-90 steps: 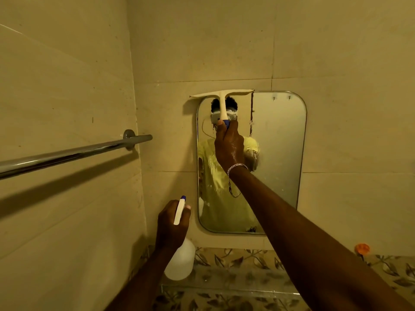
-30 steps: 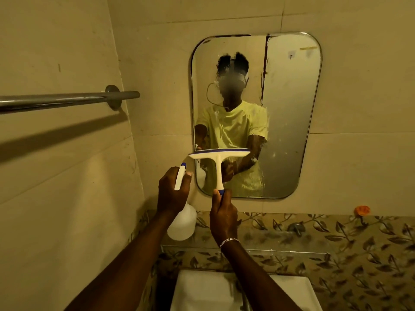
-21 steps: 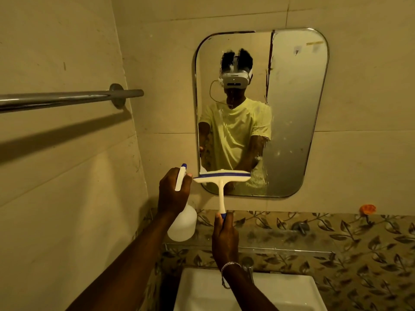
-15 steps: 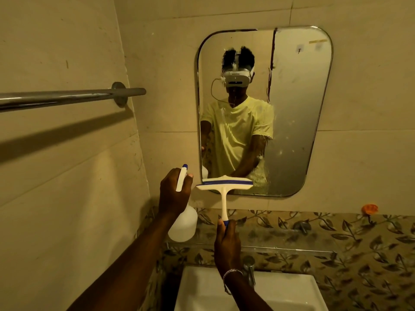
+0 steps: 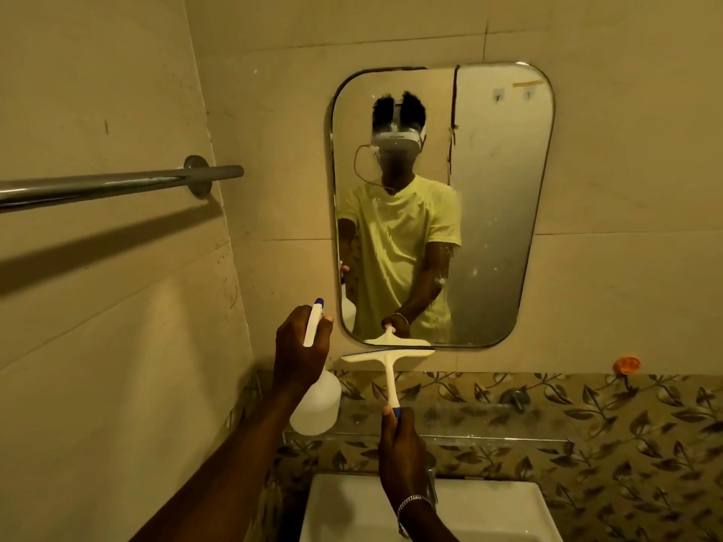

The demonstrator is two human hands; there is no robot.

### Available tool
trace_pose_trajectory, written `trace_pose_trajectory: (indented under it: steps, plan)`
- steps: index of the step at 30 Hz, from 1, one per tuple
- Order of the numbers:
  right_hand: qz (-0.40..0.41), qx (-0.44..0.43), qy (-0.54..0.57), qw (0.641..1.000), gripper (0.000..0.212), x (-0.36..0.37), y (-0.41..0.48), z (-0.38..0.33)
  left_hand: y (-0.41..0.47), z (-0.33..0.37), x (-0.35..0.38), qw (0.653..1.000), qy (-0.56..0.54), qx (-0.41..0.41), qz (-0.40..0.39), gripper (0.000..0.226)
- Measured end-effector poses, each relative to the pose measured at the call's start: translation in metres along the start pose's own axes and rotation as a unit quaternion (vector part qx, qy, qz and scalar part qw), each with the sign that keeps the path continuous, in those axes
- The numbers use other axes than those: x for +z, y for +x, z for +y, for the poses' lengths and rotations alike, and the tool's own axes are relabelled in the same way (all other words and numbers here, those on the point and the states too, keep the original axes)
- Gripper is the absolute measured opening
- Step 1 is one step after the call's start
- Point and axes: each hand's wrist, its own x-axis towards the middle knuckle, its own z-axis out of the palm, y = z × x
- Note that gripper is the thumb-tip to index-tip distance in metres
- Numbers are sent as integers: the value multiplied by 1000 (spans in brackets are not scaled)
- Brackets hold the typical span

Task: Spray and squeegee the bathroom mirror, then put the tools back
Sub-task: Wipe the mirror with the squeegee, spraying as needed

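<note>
the right hand (image 5: 401, 447) grips the cream t-shaped plastic squeegee (image 5: 388, 361) by its handle end, blade just below the rounded wall mirror (image 5: 497, 213) (droplets on its right half). left of it, the left hand (image 5: 299, 356) clasps the white translucent spray bottle (image 5: 315, 408).

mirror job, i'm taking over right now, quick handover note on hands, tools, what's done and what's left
Left hand: grip shut on the spray bottle, held below the mirror's lower left corner.
Right hand: grip shut on the squeegee, blade just under the bottom edge.
Done: left strip looks clear.
Left: right part shows droplets and haze; squeegee it, then put both tools back.
</note>
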Motion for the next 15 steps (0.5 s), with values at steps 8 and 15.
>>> trace_pose_trajectory:
  steps: [8, 15]
  plan:
    - [75, -101, 48, 991, 40, -61, 13, -46, 3, 12, 14, 1000, -22, 5, -12, 14]
    - [164, -244, 76, 953, 24, -145, 101, -187, 1, 30, 29, 998, -41, 17, -32, 11]
